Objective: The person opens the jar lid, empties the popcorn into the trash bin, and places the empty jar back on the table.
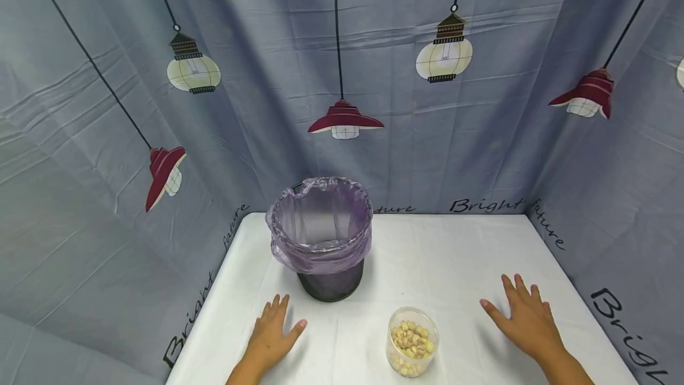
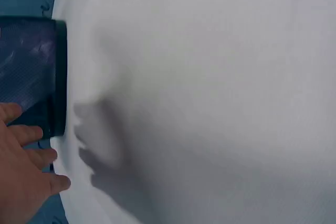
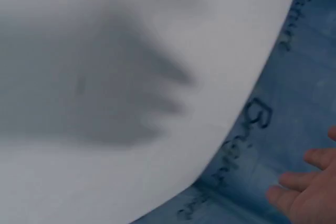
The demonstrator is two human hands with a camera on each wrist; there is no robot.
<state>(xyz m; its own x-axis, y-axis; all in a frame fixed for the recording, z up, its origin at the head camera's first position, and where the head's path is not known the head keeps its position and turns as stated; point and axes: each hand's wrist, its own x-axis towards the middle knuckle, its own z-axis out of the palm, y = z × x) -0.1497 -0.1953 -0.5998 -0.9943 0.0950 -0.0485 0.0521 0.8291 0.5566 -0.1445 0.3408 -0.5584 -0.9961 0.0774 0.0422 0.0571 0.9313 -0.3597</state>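
Note:
Both hands hover palm down over a white table with fingers spread, holding nothing. My left hand (image 1: 269, 336) is at the near left, just in front of a dark bin (image 1: 331, 284) lined with a translucent purple bag (image 1: 320, 257). At the right my right hand (image 1: 529, 322) stays apart from everything. Between the hands, nearer the front edge, stands a clear round tub (image 1: 392, 352) holding pale yellow popcorn-like pieces (image 1: 411, 338). In the left wrist view the left hand (image 2: 21, 166) shows beside the bin (image 2: 31, 72). The right hand (image 3: 310, 192) appears at the right wrist view's corner.
The white table (image 1: 449, 260) is bounded at the back and sides by a grey-blue curtain (image 1: 256, 76) printed with lamps and lettering. The bin stands at the table's back left. Hand shadows fall on the white surface.

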